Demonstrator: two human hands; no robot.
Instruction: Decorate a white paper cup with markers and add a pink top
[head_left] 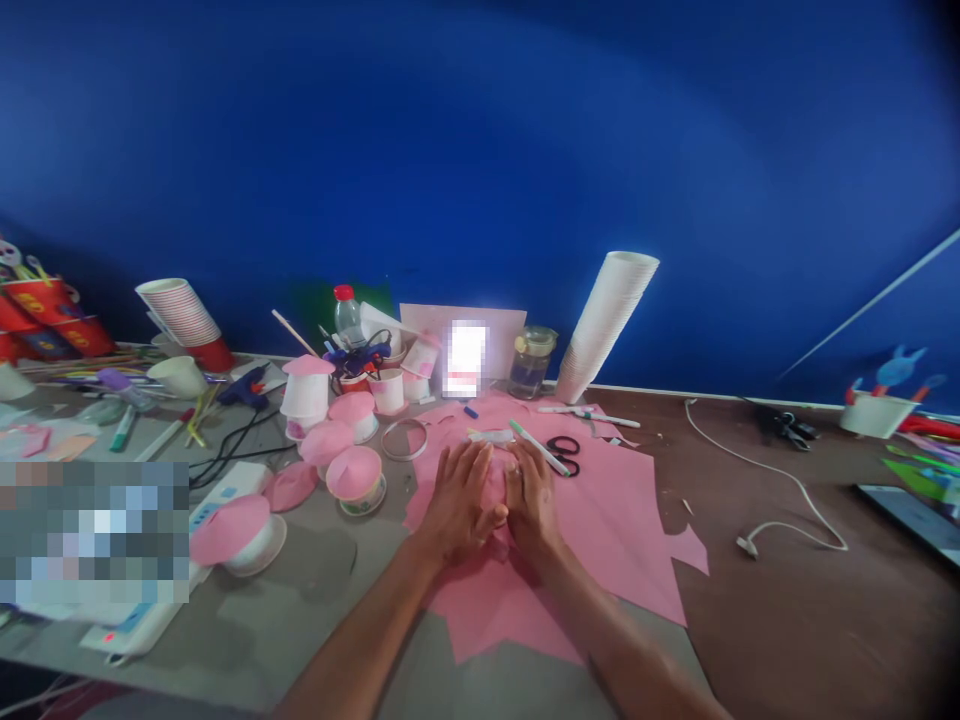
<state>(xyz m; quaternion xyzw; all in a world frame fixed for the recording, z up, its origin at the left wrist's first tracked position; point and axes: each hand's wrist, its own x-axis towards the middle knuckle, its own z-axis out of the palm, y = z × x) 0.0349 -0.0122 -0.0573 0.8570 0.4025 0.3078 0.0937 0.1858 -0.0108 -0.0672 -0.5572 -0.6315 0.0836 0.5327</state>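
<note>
Both hands, the left hand (459, 492) and the right hand (534, 494), lie side by side, thumbs touching, on the paper sheet (600, 540) spread over the table (810, 620). Just behind the right hand lie a marker (538, 446) and scissors (564, 453); left of the sheet sit a tape ring (404, 438) and several capped cups (355, 479). A leaning cup stack (606, 325) stands behind to the right, with a cable (757, 480) further right.

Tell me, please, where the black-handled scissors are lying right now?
In the head view, the scissors lie on the pink paper sheet, just right of the right hand and beside a white marker pen.
</note>
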